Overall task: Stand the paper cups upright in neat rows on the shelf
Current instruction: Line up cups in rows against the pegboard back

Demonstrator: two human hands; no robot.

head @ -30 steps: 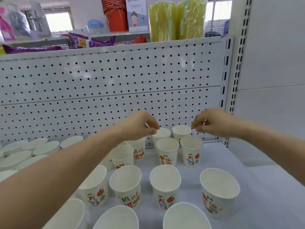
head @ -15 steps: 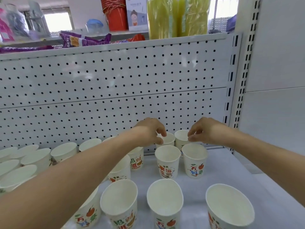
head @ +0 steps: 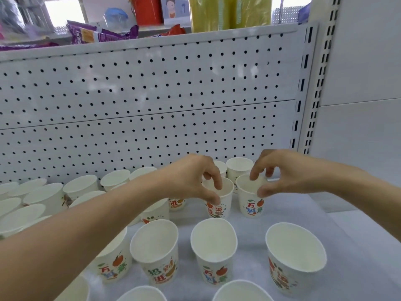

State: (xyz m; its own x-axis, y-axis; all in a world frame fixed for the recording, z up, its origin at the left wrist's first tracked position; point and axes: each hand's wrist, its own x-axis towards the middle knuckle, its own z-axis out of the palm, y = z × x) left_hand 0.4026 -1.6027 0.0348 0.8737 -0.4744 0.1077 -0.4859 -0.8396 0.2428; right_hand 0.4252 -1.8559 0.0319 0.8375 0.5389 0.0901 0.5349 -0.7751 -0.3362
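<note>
"Your paper cups are white inside and out, with printed characters on the side."

"Which colours are in the print?"

"Red, orange, green and blue, with small orange fruit. The front cup left of centre has its characters in olive green and red."

"And the back panel facing you?"

"Pale grey, dotted with even rows of dark holes. The shelf is pale grey too. Above you sit purple packets, a red-orange bucket and yellow-green packs."

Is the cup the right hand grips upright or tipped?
Upright: the cup sits on its base, mouth up, right hand pinching its rim.
</note>
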